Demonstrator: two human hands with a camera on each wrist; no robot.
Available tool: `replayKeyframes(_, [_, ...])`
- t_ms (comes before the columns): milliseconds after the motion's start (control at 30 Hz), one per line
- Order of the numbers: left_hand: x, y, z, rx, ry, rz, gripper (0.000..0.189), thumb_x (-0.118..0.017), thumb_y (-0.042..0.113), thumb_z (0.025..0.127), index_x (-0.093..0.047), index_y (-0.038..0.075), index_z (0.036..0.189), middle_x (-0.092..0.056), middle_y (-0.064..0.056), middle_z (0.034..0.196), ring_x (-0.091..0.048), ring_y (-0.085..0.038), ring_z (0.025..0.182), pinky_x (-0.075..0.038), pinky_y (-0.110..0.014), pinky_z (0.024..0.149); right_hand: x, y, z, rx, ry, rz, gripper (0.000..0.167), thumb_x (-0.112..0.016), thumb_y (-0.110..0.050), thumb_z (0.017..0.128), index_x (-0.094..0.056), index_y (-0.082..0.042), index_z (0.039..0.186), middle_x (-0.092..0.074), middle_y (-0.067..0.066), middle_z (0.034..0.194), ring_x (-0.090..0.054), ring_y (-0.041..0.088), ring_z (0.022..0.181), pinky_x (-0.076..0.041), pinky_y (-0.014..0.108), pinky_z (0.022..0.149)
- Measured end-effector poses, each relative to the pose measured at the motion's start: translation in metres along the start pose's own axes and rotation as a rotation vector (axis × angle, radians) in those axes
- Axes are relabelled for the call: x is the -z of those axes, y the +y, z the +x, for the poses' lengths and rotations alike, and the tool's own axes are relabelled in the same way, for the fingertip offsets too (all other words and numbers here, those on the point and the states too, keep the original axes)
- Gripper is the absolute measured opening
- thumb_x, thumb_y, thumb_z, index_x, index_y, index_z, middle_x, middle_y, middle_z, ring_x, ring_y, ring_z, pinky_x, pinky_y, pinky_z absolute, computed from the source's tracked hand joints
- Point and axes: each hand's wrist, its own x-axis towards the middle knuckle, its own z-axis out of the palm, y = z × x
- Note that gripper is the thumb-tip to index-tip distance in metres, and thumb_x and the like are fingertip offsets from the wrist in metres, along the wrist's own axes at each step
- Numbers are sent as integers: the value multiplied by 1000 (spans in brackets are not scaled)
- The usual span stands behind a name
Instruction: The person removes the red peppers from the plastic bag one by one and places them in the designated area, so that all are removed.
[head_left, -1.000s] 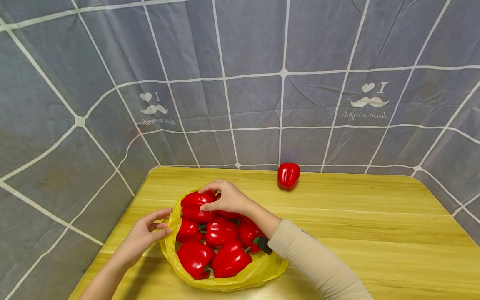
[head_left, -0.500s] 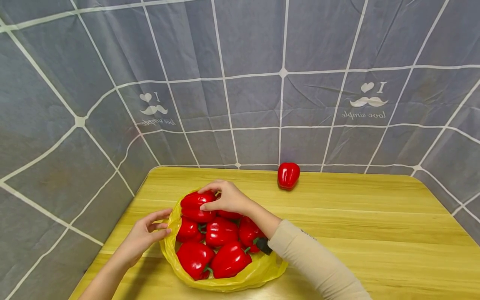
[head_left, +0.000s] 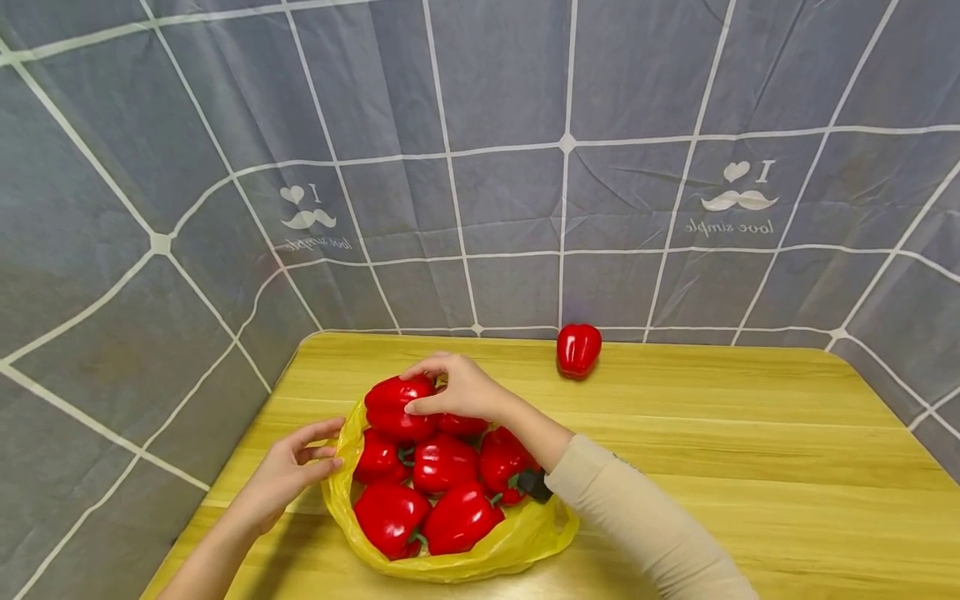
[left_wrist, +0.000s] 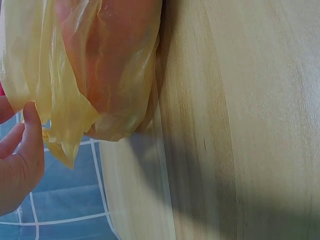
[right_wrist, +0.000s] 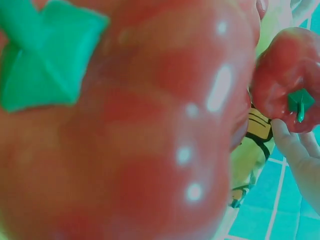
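Note:
A yellow plastic bag (head_left: pixel 457 568) stands with its mouth wide on the table, holding several shiny red bell peppers with green stems. My left hand (head_left: pixel 288 471) pinches the bag's left rim; in the left wrist view the thumb and fingers of that hand (left_wrist: pixel 22 155) meet the thin plastic. At the far left of the bag mouth, my right hand (head_left: pixel 457 390) grips a red bell pepper (head_left: pixel 393 412) between thumb and fingers. The right wrist view shows this gripped pepper (right_wrist: pixel 285 75) beyond a large, near bell pepper (right_wrist: pixel 165 120). My right forearm covers part of the bag's right side.
One loose red bell pepper (head_left: pixel 578 352) sits at the back edge of the wooden table (head_left: pixel 735 450). Grey cloth with white grid lines (head_left: pixel 510 208) hangs behind the table and along both sides. A dark object (head_left: pixel 534 485) shows at the right wrist.
Over the last half second my right hand and the bell pepper in it have shifted slightly up and to the right. The left hand keeps its place on the bag rim.

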Motion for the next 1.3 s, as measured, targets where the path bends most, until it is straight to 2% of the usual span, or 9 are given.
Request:
replayKeyframes(400, [0, 1, 0, -3, -1, 0, 56, -62, -2, 85, -36, -14, 134, -40, -30, 128, -56, -10, 92, -51, -23, 73, 14, 0, -10, -5, 18, 34, 36, -74, -17, 78, -67, -10, 113, -60, 3, 109, -52, 18, 100, -50, 23, 77])
replayKeyframes(633, [0, 0, 0, 13, 8, 12, 57, -62, -2, 85, -37, -13, 135, -40, -29, 128, -56, -9, 93, -51, -22, 74, 25, 2, -13, 1, 30, 121, 37, -74, -13, 79, -66, -4, 113, -59, 8, 113, -51, 26, 104, -51, 26, 79])
replayKeyframes(1100, [-1, 0, 0, 11, 18, 21, 56, -62, -1, 85, -38, -13, 134, -41, -28, 127, -55, -8, 92, -50, -22, 74, 49, 10, -22, 21, 103, 75, 37, -75, -12, 77, -66, -5, 112, -61, 6, 106, -54, 23, 100, -54, 28, 73])
replayKeyframes(1300, [-1, 0, 1, 14, 14, 13, 57, -63, -1, 85, -38, -12, 134, -41, -27, 127, -55, -8, 92, -51, -22, 73, 57, 12, -28, -24, 139, 54, 39, -76, -14, 77, -66, -7, 113, -61, 7, 111, -53, 26, 102, -53, 29, 74])
